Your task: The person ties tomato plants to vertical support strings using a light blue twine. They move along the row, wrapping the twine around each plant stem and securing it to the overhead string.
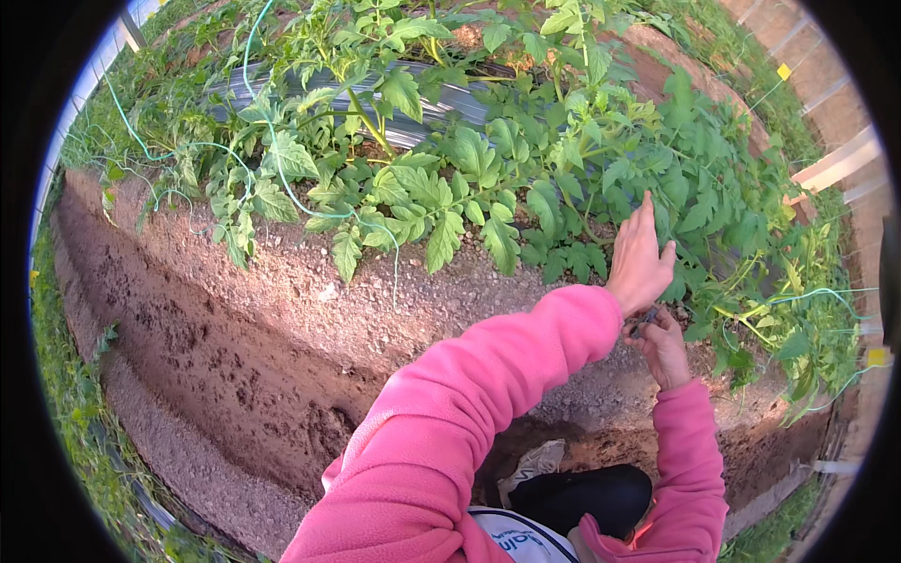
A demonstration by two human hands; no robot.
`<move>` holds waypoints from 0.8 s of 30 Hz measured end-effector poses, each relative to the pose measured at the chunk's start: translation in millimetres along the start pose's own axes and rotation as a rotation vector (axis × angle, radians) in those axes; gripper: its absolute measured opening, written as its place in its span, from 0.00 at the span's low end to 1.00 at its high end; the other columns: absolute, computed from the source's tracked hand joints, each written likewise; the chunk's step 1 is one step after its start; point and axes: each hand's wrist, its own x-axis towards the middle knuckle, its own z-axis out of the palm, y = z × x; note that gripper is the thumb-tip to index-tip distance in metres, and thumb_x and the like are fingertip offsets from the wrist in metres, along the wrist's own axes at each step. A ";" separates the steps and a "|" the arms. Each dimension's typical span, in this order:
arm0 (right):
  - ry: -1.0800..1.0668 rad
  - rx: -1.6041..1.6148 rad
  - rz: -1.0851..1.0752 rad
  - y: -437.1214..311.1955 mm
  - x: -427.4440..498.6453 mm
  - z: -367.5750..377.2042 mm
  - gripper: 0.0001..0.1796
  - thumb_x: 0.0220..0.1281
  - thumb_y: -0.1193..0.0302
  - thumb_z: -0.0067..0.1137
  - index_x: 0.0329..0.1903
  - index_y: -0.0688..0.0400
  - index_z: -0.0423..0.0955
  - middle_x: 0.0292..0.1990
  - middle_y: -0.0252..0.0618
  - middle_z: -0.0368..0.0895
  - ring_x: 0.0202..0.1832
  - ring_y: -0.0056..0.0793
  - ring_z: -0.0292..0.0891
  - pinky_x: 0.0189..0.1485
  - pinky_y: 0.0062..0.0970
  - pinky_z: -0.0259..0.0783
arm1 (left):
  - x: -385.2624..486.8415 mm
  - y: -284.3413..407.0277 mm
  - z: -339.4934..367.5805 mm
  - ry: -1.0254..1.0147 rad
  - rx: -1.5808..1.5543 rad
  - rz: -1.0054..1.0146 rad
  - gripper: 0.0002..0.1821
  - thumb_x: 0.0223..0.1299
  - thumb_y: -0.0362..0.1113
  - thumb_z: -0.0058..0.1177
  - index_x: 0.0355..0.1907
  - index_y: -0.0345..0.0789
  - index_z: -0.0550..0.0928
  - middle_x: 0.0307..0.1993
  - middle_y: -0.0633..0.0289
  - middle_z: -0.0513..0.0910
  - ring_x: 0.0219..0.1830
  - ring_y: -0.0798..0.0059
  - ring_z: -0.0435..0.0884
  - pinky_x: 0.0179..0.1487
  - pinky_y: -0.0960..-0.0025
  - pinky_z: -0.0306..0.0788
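Note:
My left hand point(640, 257), in a pink fleece sleeve, is raised with its fingers stretched upward against the leaves of a tomato plant point(651, 165). Whether it grips a stem or leaf is hidden. Just below its wrist, my right hand point(660, 341) pinches a small dark clip-like object point(643, 322) between thumb and fingers. More tomato foliage point(450, 204) spreads to the left over the raised bed. A thin green twine point(281, 169) runs down through those leaves, and its loose end hangs over the bed's side.
A soil furrow point(232, 352) runs beside the gravelly bed edge point(394, 320). Silvery plastic mulch point(450, 102) shows under the plants. More green twine point(823, 292) crosses the right side, near a yellow tag point(878, 357). My shoe point(538, 461) stands in the furrow.

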 end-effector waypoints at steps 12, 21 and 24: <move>-0.308 -0.023 -0.166 19.0 -14.3 52.0 0.29 0.54 0.81 0.55 0.61 0.67 0.61 0.50 0.43 0.75 0.50 0.31 0.75 0.51 0.29 0.74 | -16.9 128.5 10.8 -0.153 0.024 0.577 0.72 0.36 0.53 0.71 0.67 0.17 0.32 0.69 0.29 0.29 0.71 0.31 0.24 0.69 0.37 0.23; -0.462 0.026 -0.167 69.5 -22.3 40.8 0.31 0.54 0.81 0.57 0.63 0.66 0.60 0.50 0.41 0.75 0.53 0.29 0.72 0.56 0.29 0.69 | -10.8 93.7 52.6 -0.784 -0.531 0.033 0.37 0.53 0.33 0.64 0.64 0.28 0.65 0.29 0.66 0.79 0.29 0.83 0.73 0.37 0.71 0.67; -0.376 -0.418 -0.157 60.9 -19.3 28.3 0.30 0.54 0.80 0.59 0.61 0.63 0.62 0.47 0.38 0.75 0.47 0.24 0.72 0.48 0.25 0.70 | -22.7 71.9 3.5 -0.987 -0.936 -0.248 0.25 0.59 0.31 0.59 0.60 0.33 0.72 0.25 0.73 0.74 0.23 0.92 0.64 0.22 0.84 0.55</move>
